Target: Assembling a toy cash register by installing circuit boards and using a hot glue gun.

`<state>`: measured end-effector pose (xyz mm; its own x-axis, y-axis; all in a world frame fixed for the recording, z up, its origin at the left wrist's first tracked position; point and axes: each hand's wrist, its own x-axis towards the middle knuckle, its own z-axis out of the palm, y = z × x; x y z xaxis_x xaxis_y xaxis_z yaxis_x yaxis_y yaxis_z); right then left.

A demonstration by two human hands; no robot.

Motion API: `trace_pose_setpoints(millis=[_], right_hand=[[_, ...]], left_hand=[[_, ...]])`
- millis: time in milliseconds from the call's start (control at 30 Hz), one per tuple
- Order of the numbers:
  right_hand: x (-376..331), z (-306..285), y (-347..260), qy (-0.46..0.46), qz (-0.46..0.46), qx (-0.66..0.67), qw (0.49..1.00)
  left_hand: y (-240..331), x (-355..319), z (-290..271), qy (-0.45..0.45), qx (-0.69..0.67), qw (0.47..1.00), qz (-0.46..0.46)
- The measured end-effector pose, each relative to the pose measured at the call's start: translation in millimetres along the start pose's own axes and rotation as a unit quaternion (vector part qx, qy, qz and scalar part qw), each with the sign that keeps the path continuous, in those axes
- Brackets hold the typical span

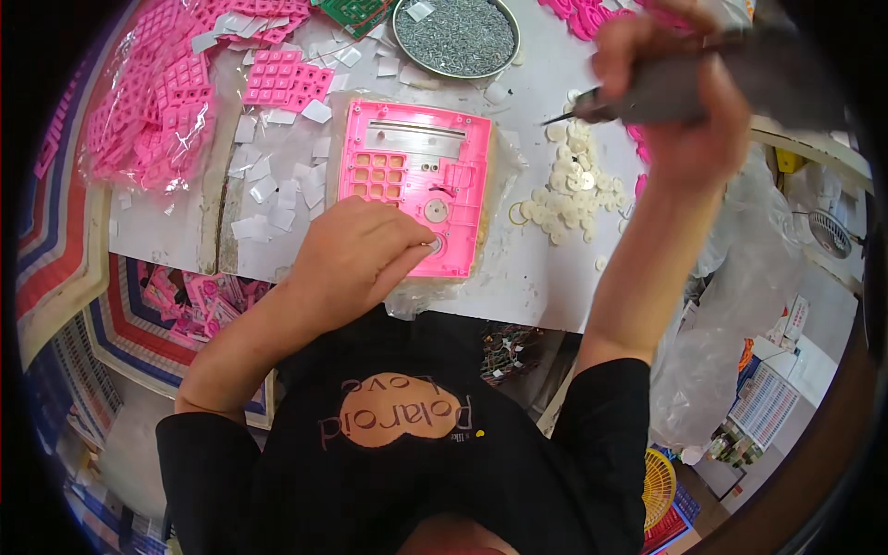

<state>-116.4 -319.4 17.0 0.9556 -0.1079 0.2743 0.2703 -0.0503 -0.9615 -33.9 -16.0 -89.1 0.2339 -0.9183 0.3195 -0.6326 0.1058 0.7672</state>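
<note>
A pink plastic casing [474, 199] with a grid of square holes lies open side up on a clear plastic bag. My left hand [356, 245] rests over its lower left part. Thumb and forefinger are pinched together at a round recess near the casing's lower edge; what they hold there is too small to make out. Just above the fingertips a pale round disc [436, 211] sits in the casing. My right hand [698, 111] is raised to the right, blurred, wrapped round a dark electric screwdriver [666, 83]. The driver's thin bit points left, apart from the casing.
A round tin of small screws [458, 42] stands behind the casing. Cream plastic discs [573, 190] lie heaped to its right. Pink keypads [287, 79], a bag of pink keypads [153, 111] and white paper squares [268, 185] are at left. A green circuit board [356, 14] lies far back.
</note>
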Motion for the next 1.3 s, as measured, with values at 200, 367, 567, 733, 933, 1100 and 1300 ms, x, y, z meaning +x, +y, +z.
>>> trace_pose_setpoints(millis=[200,367,567,733,933,1100,1300], right_hand=[[-56,118,13,0.097,-0.084,0.256,0.958],[-67,134,2,0.098,-0.073,0.248,0.961],[-65,133,8,0.065,-0.066,0.246,0.965],[-72,140,11,0.124,-0.049,0.232,0.964],[-71,145,34,0.193,-0.033,0.115,0.974],[-74,142,46,0.169,-0.020,0.109,0.979],[-76,139,54,0.147,-0.031,0.063,0.987]], left_hand=[[-4,-5,12,0.055,0.004,0.998,0.028],[-1,-2,12,0.055,0.001,0.998,0.037],[-5,-2,12,0.071,0.020,0.996,0.052],[-4,2,7,0.041,0.076,0.996,0.023],[-11,6,-2,-0.040,0.158,0.984,0.078],[-13,7,0,-0.094,0.228,0.962,0.114],[-11,7,1,-0.102,0.256,0.955,0.107]])
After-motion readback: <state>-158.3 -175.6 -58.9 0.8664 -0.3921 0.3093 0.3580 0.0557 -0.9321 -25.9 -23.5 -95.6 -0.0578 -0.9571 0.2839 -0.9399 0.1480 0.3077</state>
